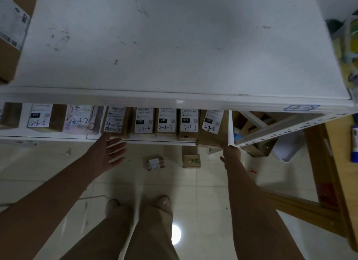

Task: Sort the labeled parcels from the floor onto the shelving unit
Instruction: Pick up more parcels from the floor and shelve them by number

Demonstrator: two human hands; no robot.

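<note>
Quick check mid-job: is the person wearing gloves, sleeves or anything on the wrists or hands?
Both arms are bare to the frame edge, no sleeves in view. The left hand and right hand wear no gloves; I see no watch, bracelet or ring, though dim light could hide a thin one.

You faced a shelving unit (174,46) of white painted metal, matt and scuffed. Under its top, brown cardboard parcels (212,138) wore white paper labels (166,120); below it lay glossy floor tiles (209,182).
</note>
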